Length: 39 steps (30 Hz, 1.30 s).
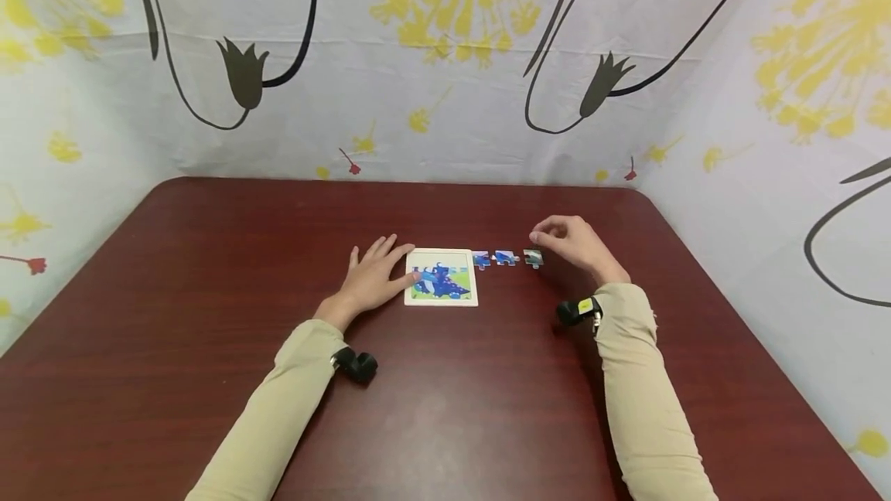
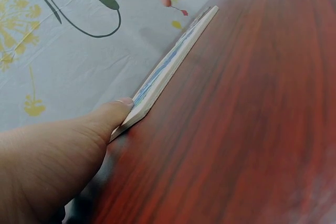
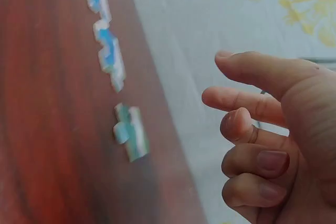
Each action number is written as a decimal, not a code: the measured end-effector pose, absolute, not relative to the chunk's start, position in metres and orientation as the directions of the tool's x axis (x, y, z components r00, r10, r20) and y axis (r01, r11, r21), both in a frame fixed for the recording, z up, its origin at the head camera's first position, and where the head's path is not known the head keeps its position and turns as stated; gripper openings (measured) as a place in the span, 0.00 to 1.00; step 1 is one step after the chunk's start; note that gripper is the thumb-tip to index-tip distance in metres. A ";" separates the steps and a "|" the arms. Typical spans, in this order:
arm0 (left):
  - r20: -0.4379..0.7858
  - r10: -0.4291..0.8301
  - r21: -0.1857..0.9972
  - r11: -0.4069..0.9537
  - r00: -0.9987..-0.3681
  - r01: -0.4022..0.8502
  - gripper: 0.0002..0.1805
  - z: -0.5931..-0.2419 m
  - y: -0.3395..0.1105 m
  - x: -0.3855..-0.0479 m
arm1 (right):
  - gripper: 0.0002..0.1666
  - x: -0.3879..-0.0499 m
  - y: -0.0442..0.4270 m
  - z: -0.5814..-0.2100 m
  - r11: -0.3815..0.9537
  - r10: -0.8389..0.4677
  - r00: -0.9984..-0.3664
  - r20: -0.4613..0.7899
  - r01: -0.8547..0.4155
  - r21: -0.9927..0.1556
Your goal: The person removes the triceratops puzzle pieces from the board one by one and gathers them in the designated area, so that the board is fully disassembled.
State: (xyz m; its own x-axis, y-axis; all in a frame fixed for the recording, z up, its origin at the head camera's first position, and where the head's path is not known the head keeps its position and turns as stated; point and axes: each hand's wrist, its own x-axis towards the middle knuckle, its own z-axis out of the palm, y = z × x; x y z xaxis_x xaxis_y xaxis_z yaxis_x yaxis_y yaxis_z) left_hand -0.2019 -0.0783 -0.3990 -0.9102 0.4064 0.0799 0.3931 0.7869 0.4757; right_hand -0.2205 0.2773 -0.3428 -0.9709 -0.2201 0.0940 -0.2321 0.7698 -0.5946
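Three puzzle pieces (image 1: 506, 258) beside one puzzle board (image 1: 445, 303), left hand (image 1: 372, 279) (fingers spread) resting thumb on board, right hand (image 1: 572, 243) released, loosely curled, near rightmost piece (image 1: 533, 257).

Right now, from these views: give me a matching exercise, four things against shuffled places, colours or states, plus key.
1. left grip
2. right grip
3. rightmost loose piece
4. tabletop

A. dark reddish brown
B. empty, near item 3
C. mostly green
D. touching the puzzle board

Pairs: 1-D, 2-B, 3-C, 4-A
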 end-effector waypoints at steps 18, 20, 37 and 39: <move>0.049 0.411 0.453 0.803 -0.910 0.387 0.36 -0.393 -0.066 -0.205 | 0.21 -0.210 0.135 -0.342 0.778 -0.556 -0.814 -0.167 -0.438 -0.450; 0.044 0.413 0.451 0.804 -0.910 0.387 0.36 -0.393 -0.066 -0.206 | 0.21 -0.210 0.135 -0.346 0.754 -0.578 -0.798 -0.169 -0.443 -0.486; -0.115 0.483 0.464 0.799 -0.868 0.383 0.48 -0.387 -0.082 -0.210 | 0.20 -0.211 0.126 -0.353 0.713 -0.630 -0.767 -0.121 -0.509 -0.481; -0.107 0.480 0.465 0.798 -0.871 0.383 0.47 -0.387 -0.082 -0.211 | 0.20 -0.211 0.125 -0.353 0.717 -0.629 -0.768 -0.122 -0.512 -0.473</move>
State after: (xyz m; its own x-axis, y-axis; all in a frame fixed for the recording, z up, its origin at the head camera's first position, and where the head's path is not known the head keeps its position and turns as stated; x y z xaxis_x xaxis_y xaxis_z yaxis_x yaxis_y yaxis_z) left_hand -0.2107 -0.0825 -0.3873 -0.8708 0.4798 -0.1074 0.3827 0.7985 0.4648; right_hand -0.2110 0.1253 -0.3526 -0.7679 -0.6289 -0.1220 -0.5122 0.7171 -0.4726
